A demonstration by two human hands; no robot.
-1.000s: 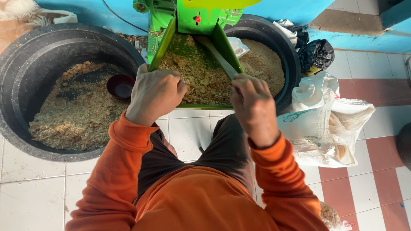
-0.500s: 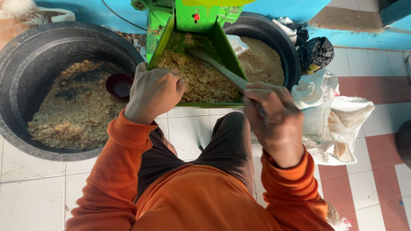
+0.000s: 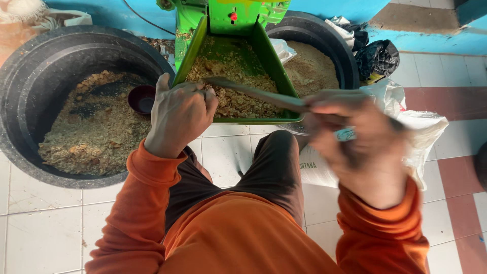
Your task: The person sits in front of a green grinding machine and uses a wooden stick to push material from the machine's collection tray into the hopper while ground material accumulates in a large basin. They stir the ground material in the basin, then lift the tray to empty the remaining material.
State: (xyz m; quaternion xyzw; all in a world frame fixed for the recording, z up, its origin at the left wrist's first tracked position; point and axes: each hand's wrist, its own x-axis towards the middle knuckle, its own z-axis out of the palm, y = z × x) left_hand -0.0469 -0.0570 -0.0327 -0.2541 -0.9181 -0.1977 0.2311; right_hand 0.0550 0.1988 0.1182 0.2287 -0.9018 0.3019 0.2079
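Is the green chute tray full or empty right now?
Partly full: coarse tan mash covers the green tray floor, its upper end near the machine bare. The right hand's stick lies across it.

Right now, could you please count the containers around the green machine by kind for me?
Large black tubs: 2 (left tub, right tub)
Green tray: 1
Small dark bowl: 1
White sack: 1
Total: 5

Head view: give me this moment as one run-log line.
left hand: rests on green tray edge | right hand: blurred, grips stick | stick tip: in coarse brown feed | black tub: beside tray
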